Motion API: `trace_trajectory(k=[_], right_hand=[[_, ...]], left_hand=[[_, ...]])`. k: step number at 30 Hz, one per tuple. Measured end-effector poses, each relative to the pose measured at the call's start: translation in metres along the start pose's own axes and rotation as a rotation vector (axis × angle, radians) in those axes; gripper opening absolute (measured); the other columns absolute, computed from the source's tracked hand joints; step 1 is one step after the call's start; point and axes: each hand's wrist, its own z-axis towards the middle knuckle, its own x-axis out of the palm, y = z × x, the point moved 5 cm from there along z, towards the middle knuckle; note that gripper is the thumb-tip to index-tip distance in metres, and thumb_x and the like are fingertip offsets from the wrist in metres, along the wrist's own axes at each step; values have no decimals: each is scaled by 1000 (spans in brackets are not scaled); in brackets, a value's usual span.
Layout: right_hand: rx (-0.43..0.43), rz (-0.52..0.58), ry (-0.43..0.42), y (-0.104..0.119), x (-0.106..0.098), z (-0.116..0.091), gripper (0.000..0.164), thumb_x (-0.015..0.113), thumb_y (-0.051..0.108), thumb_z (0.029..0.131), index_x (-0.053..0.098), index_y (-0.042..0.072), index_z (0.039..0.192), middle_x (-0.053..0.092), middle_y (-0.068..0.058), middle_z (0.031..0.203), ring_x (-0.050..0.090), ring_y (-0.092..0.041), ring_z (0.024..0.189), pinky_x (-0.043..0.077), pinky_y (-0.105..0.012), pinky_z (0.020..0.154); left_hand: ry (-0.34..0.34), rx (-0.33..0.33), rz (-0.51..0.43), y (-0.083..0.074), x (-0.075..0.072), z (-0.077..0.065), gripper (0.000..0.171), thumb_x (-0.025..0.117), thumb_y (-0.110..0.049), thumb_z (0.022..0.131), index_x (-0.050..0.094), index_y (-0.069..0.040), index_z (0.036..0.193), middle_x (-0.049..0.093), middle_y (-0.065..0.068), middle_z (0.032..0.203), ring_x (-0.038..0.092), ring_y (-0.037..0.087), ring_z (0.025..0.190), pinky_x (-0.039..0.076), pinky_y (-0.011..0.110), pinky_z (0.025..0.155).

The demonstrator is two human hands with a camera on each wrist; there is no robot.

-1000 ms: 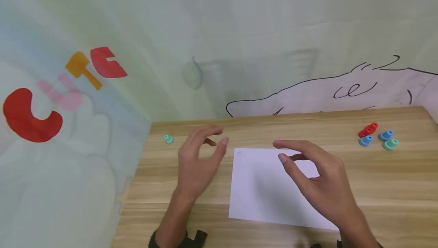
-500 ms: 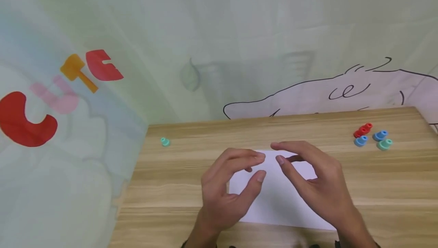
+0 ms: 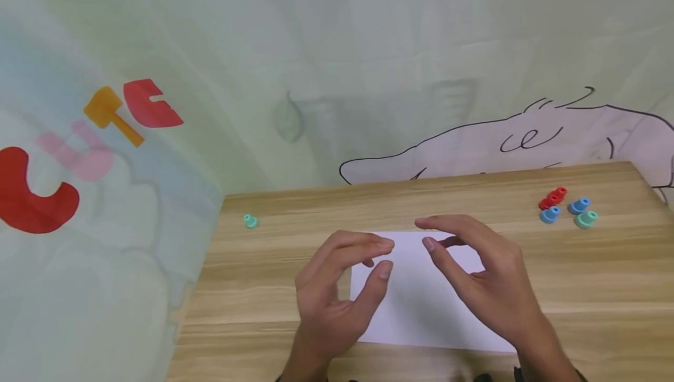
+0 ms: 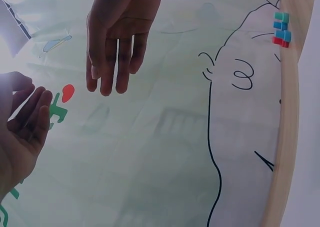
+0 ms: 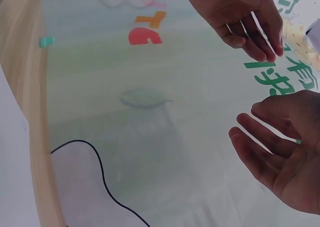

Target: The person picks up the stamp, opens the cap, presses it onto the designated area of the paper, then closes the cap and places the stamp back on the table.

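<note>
Both bare hands hover over a white sheet of paper [image 3: 421,317] on the wooden table. The left hand [image 3: 337,294] covers the sheet's left part in the head view, its fingers loosely bent and thumb apart, holding nothing. Over the right part is the right hand [image 3: 489,279], also bare of any object, with a gap between thumb and fingertips. The two sets of fingertips face each other without touching. In the left wrist view the left hand [image 4: 22,132] shows at the left edge and the right hand [image 4: 122,37] at the top.
Small flanged plastic pegs stand at the table's back right: red ones [image 3: 553,199], blue ones [image 3: 550,214] and a teal one [image 3: 586,220]. Another teal peg [image 3: 250,222] sits at the back left. A printed cloth backdrop [image 3: 368,78] rises behind the wooden table [image 3: 253,288].
The left hand has moved right from beside the paper to above it, then slightly back left. The right hand has stayed nearly still; the head view has shifted a little.
</note>
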Motion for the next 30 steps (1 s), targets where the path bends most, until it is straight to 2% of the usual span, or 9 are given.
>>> trace_trajectory(k=[4, 8, 11, 15, 17, 19, 23, 26, 30], right_hand=[[33, -47, -19, -7, -10, 1, 38, 69, -11, 73, 66, 2, 109, 67, -9, 103, 61, -19, 92, 51, -21, 76], [88, -139, -87, -29, -35, -2, 33, 68, -9, 76, 67, 0, 107, 67, -11, 102, 61, -18, 92, 50, -19, 76], [177, -242, -156, -67, -62, -12, 27, 67, -2, 80, 68, 4, 107, 68, -10, 102, 61, -12, 91, 48, -15, 75], [390, -455, -201, -132, -101, -31, 27, 66, 16, 87, 68, 11, 113, 68, -5, 105, 58, -3, 92, 43, -7, 74], [506, -561, -179, -162, -116, -41, 30, 63, 22, 89, 66, 10, 116, 67, -6, 108, 59, -7, 94, 39, -4, 73], [620, -622, -137, -187, -126, -52, 34, 59, 25, 91, 64, 7, 119, 66, -11, 110, 60, -17, 97, 40, -5, 67], [842, -657, 18, -227, -135, -73, 43, 53, 29, 94, 58, -1, 124, 60, -24, 115, 58, -36, 97, 46, -22, 58], [947, -662, 125, -246, -136, -86, 50, 54, 33, 93, 54, -6, 124, 56, -30, 115, 56, -41, 94, 48, -38, 58], [999, -679, 168, -260, -137, -97, 55, 57, 36, 91, 54, -11, 118, 57, -31, 109, 56, -40, 88, 45, -42, 59]], left_hand=[[-19, 18, -5, 2, -2, -1, 20, 63, 8, 76, 62, 7, 96, 64, 15, 88, 61, 22, 75, 49, 25, 60], [-26, 26, -12, 4, -2, -1, 20, 63, 9, 76, 62, 7, 96, 64, 15, 88, 60, 22, 74, 49, 25, 59], [-30, 28, -15, 4, -3, -1, 19, 62, 9, 76, 62, 7, 95, 64, 15, 87, 60, 22, 73, 49, 25, 59], [-32, 33, -23, 5, -3, 0, 19, 62, 10, 76, 62, 7, 95, 64, 14, 87, 60, 22, 72, 49, 25, 59], [-30, 36, -24, 5, -3, 0, 19, 62, 10, 76, 62, 7, 95, 64, 14, 87, 60, 22, 73, 49, 24, 59], [-29, 43, -24, 6, -3, -1, 19, 62, 10, 76, 62, 7, 95, 64, 14, 87, 60, 22, 73, 49, 24, 59], [-32, 46, -19, 6, -4, -1, 19, 62, 10, 75, 62, 8, 95, 64, 14, 86, 60, 22, 71, 49, 24, 59], [-36, 44, -16, 6, -5, -1, 20, 62, 10, 75, 62, 7, 95, 64, 14, 86, 60, 22, 71, 49, 24, 59], [-35, 47, -19, 6, -6, -1, 20, 62, 10, 75, 63, 7, 95, 64, 14, 86, 59, 22, 71, 49, 24, 59]])
